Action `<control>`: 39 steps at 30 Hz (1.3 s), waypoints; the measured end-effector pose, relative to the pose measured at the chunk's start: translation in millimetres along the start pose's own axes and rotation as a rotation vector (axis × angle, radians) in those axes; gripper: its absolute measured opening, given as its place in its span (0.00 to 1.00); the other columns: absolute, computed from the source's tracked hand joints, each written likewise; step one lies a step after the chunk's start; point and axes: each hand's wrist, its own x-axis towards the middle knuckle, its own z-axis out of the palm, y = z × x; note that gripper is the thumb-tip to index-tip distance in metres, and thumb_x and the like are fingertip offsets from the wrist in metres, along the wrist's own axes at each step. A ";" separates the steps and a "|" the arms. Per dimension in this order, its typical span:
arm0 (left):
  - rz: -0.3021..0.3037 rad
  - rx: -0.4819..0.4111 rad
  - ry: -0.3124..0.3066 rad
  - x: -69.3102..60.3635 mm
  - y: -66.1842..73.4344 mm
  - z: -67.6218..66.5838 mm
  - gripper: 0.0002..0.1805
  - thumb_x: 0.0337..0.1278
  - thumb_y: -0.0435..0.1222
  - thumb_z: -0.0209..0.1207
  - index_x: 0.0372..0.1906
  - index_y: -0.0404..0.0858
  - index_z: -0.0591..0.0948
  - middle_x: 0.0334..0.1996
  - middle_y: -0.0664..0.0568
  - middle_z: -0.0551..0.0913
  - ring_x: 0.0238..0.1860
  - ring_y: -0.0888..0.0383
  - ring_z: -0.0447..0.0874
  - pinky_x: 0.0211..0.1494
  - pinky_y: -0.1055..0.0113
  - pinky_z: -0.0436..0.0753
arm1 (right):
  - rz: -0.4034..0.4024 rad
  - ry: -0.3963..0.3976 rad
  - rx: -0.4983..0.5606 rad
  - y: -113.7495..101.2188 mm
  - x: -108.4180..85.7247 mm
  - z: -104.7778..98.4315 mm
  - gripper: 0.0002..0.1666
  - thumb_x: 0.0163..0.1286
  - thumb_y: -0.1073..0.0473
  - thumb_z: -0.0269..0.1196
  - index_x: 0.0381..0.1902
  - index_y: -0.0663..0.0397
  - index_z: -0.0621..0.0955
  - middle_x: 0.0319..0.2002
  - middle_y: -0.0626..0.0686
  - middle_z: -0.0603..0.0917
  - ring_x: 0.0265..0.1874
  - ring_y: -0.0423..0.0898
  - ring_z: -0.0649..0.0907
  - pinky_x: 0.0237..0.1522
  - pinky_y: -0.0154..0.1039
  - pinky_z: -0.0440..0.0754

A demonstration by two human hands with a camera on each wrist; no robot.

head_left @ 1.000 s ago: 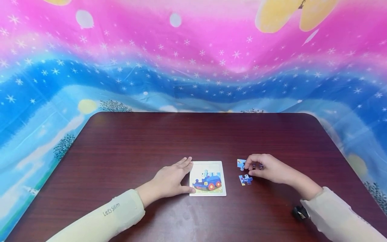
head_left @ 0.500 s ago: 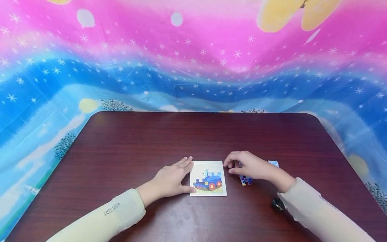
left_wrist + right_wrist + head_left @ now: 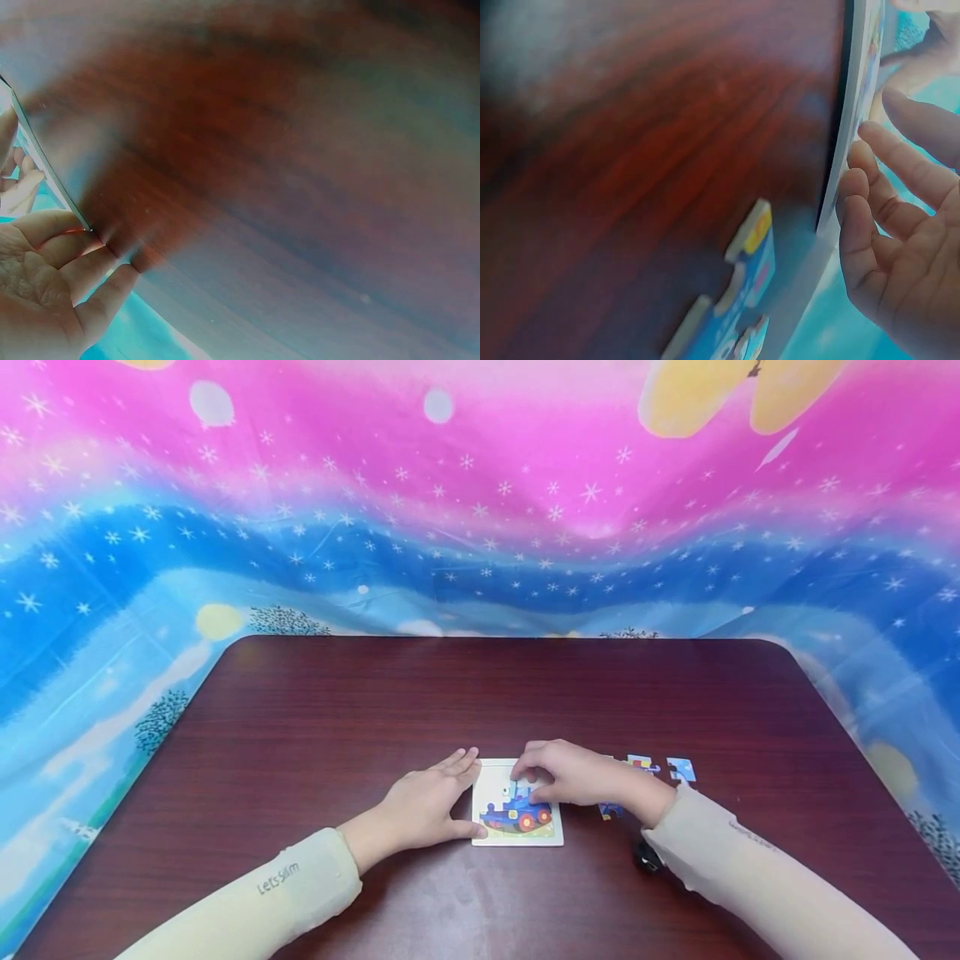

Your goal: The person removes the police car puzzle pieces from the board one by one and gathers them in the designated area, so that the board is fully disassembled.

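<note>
A white square puzzle board (image 3: 555,835) with a partly filled picture of a blue vehicle with red wheels lies on the table. My left hand (image 3: 420,810) rests spread at its left edge, thumb at the near corner, fingers by the far one. Over the board's right part, my right hand (image 3: 573,774) pinches a small blue puzzle piece, mostly hidden by the bent fingers. In the right wrist view those fingers (image 3: 861,169) are beside the board's edge (image 3: 844,157). The left wrist view shows my left hand (image 3: 56,281) with fingers extended against the board's edge (image 3: 49,165).
Right of the board lie several loose puzzle pieces: one (image 3: 681,769) beyond my wrist, one (image 3: 641,762) behind the forearm, and one (image 3: 610,811) nearer, partly covered. The brown table (image 3: 337,693) ends at a colourful cloth (image 3: 450,527) hanging behind it.
My right hand has moved left from the loose pieces to above the board, uncovering pieces on the right. My left hand stays in the same place.
</note>
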 end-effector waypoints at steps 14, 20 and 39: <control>0.006 0.005 -0.004 -0.5 -0.8 -0.5 0.51 0.51 0.65 0.63 0.73 0.37 0.67 0.77 0.49 0.60 0.78 0.53 0.57 0.60 0.48 0.81 | 0.035 -0.064 -0.041 -14.8 7.1 7.0 0.22 0.58 0.59 0.75 0.50 0.46 0.80 0.38 0.45 0.76 0.38 0.41 0.74 0.42 0.34 0.77; 0.005 0.000 -0.006 0.1 -0.6 -0.3 0.51 0.51 0.65 0.63 0.73 0.37 0.67 0.77 0.49 0.60 0.78 0.53 0.57 0.60 0.47 0.81 | 0.082 -0.080 -0.052 -20.0 9.9 9.1 0.21 0.58 0.61 0.74 0.49 0.48 0.79 0.39 0.44 0.75 0.40 0.41 0.75 0.45 0.36 0.76; 0.013 -0.019 -0.001 -1.0 -0.1 -0.5 0.51 0.52 0.64 0.64 0.73 0.36 0.67 0.77 0.48 0.61 0.78 0.52 0.58 0.67 0.50 0.76 | 0.109 -0.026 -0.076 -25.3 8.5 14.3 0.21 0.57 0.63 0.73 0.46 0.47 0.79 0.45 0.45 0.73 0.35 0.40 0.77 0.40 0.35 0.76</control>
